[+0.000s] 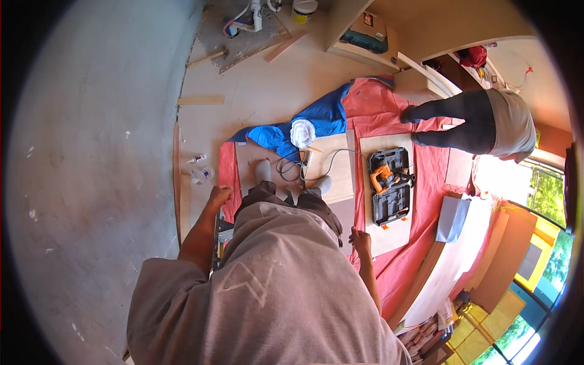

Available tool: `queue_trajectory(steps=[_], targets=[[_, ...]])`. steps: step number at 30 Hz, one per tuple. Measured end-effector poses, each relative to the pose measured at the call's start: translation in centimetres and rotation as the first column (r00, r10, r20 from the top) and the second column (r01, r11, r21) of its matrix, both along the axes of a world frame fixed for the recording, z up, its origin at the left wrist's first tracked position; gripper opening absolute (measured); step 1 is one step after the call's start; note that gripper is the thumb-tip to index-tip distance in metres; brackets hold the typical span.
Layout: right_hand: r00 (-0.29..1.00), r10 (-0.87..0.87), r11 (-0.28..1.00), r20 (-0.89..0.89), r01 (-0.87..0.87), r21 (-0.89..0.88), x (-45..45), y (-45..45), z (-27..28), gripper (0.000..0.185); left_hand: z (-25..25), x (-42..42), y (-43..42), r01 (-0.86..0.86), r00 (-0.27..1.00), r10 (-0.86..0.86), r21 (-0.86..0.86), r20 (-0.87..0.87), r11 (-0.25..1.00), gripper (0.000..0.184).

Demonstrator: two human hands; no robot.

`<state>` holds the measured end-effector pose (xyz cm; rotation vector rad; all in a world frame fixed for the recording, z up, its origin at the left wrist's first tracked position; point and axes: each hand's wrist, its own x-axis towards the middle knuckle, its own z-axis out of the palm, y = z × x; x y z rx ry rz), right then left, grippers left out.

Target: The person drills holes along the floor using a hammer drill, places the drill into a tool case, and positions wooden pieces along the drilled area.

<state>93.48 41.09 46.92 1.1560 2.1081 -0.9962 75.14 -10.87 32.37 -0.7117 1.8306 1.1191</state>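
My left hand (220,196) hangs beside my body on the left, its fingers curled in, with nothing visible in it. Near it on the floor are a clear plastic bottle (199,176) and a small white tube (196,159). On the other side, my right hand (360,241) hangs low with its fingers bent together, and I see no object in it. Just beyond that hand, an open black tool case (389,207) lies on a pale board (395,240). An orange power tool (382,178) rests in the case; its exact kind is unclear.
A co-worker (480,121) bends over at the right. Red sheeting (435,176) and a blue tarp (331,112) cover parts of the floor. A dark cable (334,159) runs near my feet, beside a white crumpled bundle (302,133). A grey wall (103,182) rises at left.
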Motion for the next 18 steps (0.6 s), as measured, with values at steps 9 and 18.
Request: queue_trajectory(steps=[9,18], targets=[[0.986,-0.135,0.986,-0.102,0.123,-0.116,-0.3,-0.5,-2.0,0.031,2.3,-2.0,0.8,0.002,0.997,-0.001,0.018,-0.079,1.0,0.026],[0.974,-0.226,0.967,-0.017,0.222,-0.129,2.6,0.3,-2.7,0.036,2.8,-3.0,1.0,-0.018,0.999,0.019,0.023,-0.042,1.0,0.025]])
